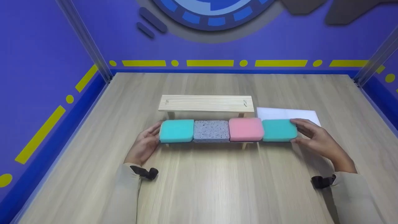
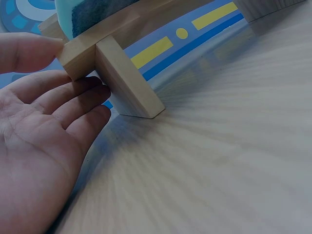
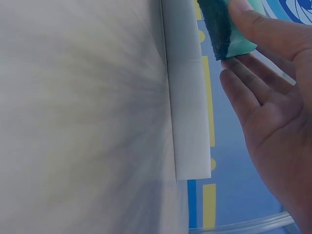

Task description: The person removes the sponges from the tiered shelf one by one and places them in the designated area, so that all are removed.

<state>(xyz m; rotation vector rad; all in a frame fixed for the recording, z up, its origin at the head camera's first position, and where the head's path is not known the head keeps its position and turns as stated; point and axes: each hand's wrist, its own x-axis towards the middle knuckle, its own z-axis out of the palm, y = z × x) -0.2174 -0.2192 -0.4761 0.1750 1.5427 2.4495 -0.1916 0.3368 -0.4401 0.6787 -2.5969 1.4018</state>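
Scrub sponges stand side by side in a row: a teal sponge (image 1: 176, 130) at the left, a grey speckled sponge (image 1: 211, 130), a pink sponge (image 1: 246, 129) and a right teal sponge (image 1: 279, 130). Under them is a small wooden bench (image 2: 129, 80), mostly hidden from above. My left hand (image 1: 145, 144) holds the bench's left end, thumb at the board's edge and fingers by the leg. With thumb and fingers, my right hand (image 1: 318, 141) pinches the right teal sponge, which juts past the bench. Its dark scouring side faces down in the right wrist view.
Behind the row stands another wooden bench (image 1: 206, 103). A white slab (image 1: 289, 113) lies on the wood-grain table (image 1: 214, 186) at the right, partly covered by the right teal sponge. Blue panels (image 1: 217, 49) enclose the back and sides.
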